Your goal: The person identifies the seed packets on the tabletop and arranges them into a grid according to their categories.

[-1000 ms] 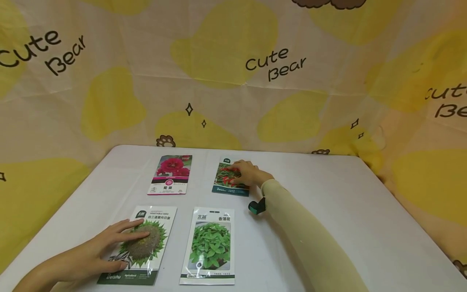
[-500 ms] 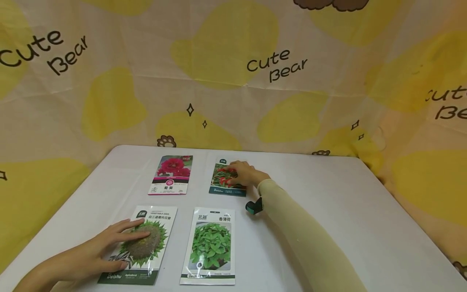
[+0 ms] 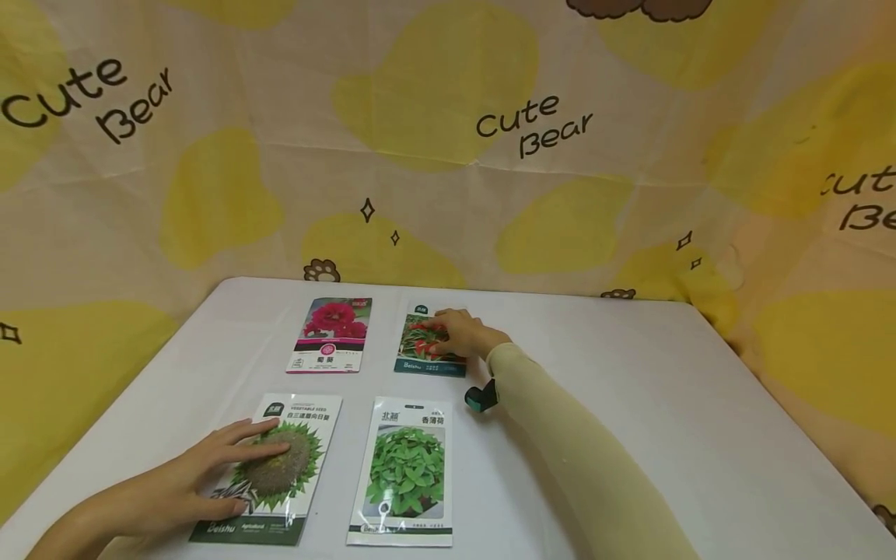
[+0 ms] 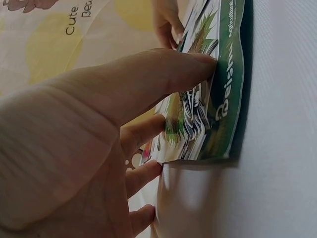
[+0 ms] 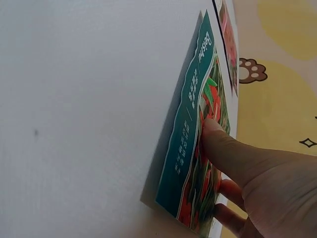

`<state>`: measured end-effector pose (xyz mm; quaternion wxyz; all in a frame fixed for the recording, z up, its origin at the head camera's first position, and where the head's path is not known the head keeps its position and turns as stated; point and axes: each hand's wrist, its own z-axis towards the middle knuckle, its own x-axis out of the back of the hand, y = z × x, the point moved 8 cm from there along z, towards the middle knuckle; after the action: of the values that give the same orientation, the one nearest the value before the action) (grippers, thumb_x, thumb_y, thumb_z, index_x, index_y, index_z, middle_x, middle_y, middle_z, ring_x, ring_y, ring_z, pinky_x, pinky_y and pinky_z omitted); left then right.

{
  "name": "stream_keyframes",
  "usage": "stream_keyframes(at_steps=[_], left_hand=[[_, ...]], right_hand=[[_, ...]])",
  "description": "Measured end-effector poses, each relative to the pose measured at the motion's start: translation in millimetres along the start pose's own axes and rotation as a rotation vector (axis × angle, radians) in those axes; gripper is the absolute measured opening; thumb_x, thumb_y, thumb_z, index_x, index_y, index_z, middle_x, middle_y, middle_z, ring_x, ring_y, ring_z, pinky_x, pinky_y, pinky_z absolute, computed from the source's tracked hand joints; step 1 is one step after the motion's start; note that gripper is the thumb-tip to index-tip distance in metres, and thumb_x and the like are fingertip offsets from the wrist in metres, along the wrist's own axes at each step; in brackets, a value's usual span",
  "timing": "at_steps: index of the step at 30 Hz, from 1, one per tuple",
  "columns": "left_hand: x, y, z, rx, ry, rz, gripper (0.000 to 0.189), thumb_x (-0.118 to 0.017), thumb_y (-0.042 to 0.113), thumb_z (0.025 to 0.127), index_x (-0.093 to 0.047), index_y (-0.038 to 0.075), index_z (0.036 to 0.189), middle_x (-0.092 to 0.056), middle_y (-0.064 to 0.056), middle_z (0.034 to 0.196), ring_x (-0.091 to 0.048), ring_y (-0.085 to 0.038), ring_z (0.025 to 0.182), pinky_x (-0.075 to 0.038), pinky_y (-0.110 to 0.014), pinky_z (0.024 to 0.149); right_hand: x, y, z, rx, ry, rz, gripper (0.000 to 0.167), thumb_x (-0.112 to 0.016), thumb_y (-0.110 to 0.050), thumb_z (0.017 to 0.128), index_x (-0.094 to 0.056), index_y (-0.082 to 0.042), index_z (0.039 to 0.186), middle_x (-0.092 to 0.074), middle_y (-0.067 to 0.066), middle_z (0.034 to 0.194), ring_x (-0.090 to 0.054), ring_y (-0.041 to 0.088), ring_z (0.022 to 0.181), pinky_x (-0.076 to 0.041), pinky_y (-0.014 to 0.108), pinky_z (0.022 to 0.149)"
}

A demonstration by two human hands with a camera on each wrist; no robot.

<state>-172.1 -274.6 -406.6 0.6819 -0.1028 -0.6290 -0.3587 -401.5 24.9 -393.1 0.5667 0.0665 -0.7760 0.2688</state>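
Observation:
My left hand [image 3: 185, 486] rests with spread fingers on a seed packet with a sunflower head picture [image 3: 290, 478], at the near left of the white table. In the left wrist view the thumb [image 4: 183, 72] lies over that packet's green lower band. Farther back, my right hand [image 3: 465, 334] presses thumb and fingertips on a seed packet with red chili peppers [image 3: 418, 350]. The right wrist view shows the thumb [image 5: 233, 153] on the pepper picture and the packet's teal edge standing slightly off the table. The hand covers the packet's right part.
A pink-flower seed packet [image 3: 330, 334] lies at the back left, beside the chili packet. At the front middle lies a mint seed packet [image 3: 406, 474], right of the sunflower one. A yellow-patterned cloth [image 3: 420, 194] hangs behind the white table [image 3: 630, 389].
The right hand has slid the chili pepper packet a little to the left, towards the pink-flower packet. The left hand stays on the sunflower packet.

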Motion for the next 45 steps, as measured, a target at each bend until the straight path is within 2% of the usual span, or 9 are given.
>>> stream_keyframes(at_steps=[4, 10, 14, 20, 26, 40, 45], left_hand=[[-1.0, 0.6, -0.3, -0.005, 0.003, -0.008, 0.067, -0.080, 0.030, 0.083, -0.054, 0.033, 0.145, -0.030, 0.020, 0.160, -0.004, 0.018, 0.145, -0.046, -0.027, 0.086], [-3.3, -3.2, -0.9, 0.020, -0.025, -0.005, 0.068, -0.079, 0.030, 0.084, -0.052, 0.034, 0.146, -0.026, 0.023, 0.161, 0.000, 0.021, 0.143, -0.048, -0.029, 0.083], [-1.3, 0.5, 0.4, -0.003, 0.004, 0.008, 0.069, -0.081, 0.030, 0.083, -0.054, 0.033, 0.145, -0.030, 0.020, 0.160, -0.004, 0.019, 0.144, -0.047, -0.028, 0.084], [1.1, 5.7, 1.1, -0.039, 0.038, -0.021, 0.069, -0.082, 0.027, 0.081, -0.055, 0.031, 0.145, -0.034, 0.016, 0.159, -0.007, 0.013, 0.148, -0.037, -0.020, 0.091], [-0.1, 2.7, 2.0, -0.009, 0.020, 0.020, 0.069, -0.082, 0.031, 0.081, -0.055, 0.034, 0.145, -0.033, 0.019, 0.159, -0.003, 0.017, 0.146, -0.046, -0.028, 0.085], [-0.6, 1.7, 1.3, -0.011, 0.029, 0.007, 0.069, -0.082, 0.030, 0.081, -0.055, 0.033, 0.144, -0.033, 0.020, 0.159, -0.004, 0.018, 0.146, -0.045, -0.025, 0.085], [-1.0, -0.1, 0.2, -0.001, 0.008, 0.003, 0.068, -0.081, 0.031, 0.083, -0.054, 0.033, 0.145, -0.030, 0.020, 0.160, -0.003, 0.019, 0.144, -0.045, -0.026, 0.084]], right_hand=[[-2, -3, 1.2, 0.011, 0.000, 0.012, 0.057, -0.068, -0.031, 0.097, -0.050, -0.024, 0.151, -0.035, 0.008, 0.164, -0.027, 0.037, 0.152, -0.022, 0.061, 0.122], [-2, -6, 3.0, 0.022, -0.006, 0.010, 0.057, -0.067, -0.031, 0.098, -0.049, -0.024, 0.151, -0.034, 0.008, 0.165, -0.026, 0.035, 0.153, -0.020, 0.060, 0.123], [-3, -8, 4.4, 0.024, -0.008, 0.015, 0.057, -0.067, -0.030, 0.098, -0.049, -0.024, 0.151, -0.034, 0.008, 0.165, -0.025, 0.035, 0.154, -0.020, 0.060, 0.123], [-3, -10, 5.5, 0.013, -0.012, 0.018, 0.057, -0.067, -0.031, 0.098, -0.049, -0.025, 0.152, -0.033, 0.007, 0.165, -0.025, 0.035, 0.154, -0.020, 0.060, 0.123], [-4, -12, 5.3, 0.007, -0.003, 0.027, 0.057, -0.067, -0.029, 0.098, -0.048, -0.026, 0.152, -0.033, 0.005, 0.166, -0.024, 0.033, 0.154, -0.021, 0.057, 0.123], [-6, -16, 7.1, 0.004, -0.016, 0.015, 0.058, -0.067, -0.031, 0.098, -0.047, -0.028, 0.152, -0.033, 0.004, 0.166, -0.023, 0.032, 0.155, -0.019, 0.060, 0.123], [-6, -15, 9.0, -0.001, -0.016, 0.003, 0.059, -0.066, -0.033, 0.097, -0.046, -0.030, 0.153, -0.031, 0.003, 0.166, -0.022, 0.032, 0.155, -0.018, 0.060, 0.123]])
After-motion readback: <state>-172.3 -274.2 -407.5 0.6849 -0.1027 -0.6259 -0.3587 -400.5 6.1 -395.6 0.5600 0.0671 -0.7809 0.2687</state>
